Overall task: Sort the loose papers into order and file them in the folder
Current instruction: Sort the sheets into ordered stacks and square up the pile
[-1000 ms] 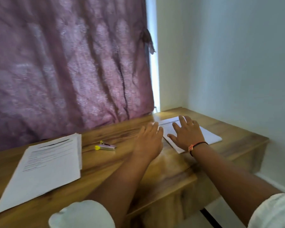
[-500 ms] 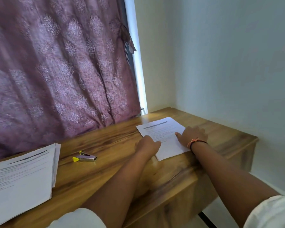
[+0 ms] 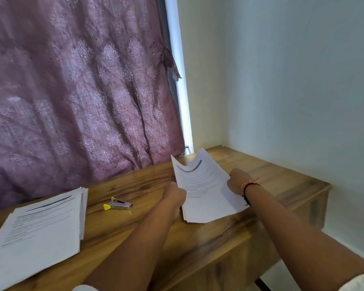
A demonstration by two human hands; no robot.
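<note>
Whereas the sheets were lying flat a moment ago, left hand (image 3: 173, 195) and right hand (image 3: 237, 182) are now tilting the small stack (image 3: 204, 185) up from the desk (image 3: 282, 179), fingers seemingly pinching its side edges; far end bowing. Gathering is beginning.

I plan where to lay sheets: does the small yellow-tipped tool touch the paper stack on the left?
Apart. The head view shows bare wood between the yellow-tipped tool and the left paper stack.

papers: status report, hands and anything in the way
Sheaf gripped at its sides by left hand and right hand, far end bowed up. Second stack lies at left. Stapler between, not blocking. No folder in view.
</note>
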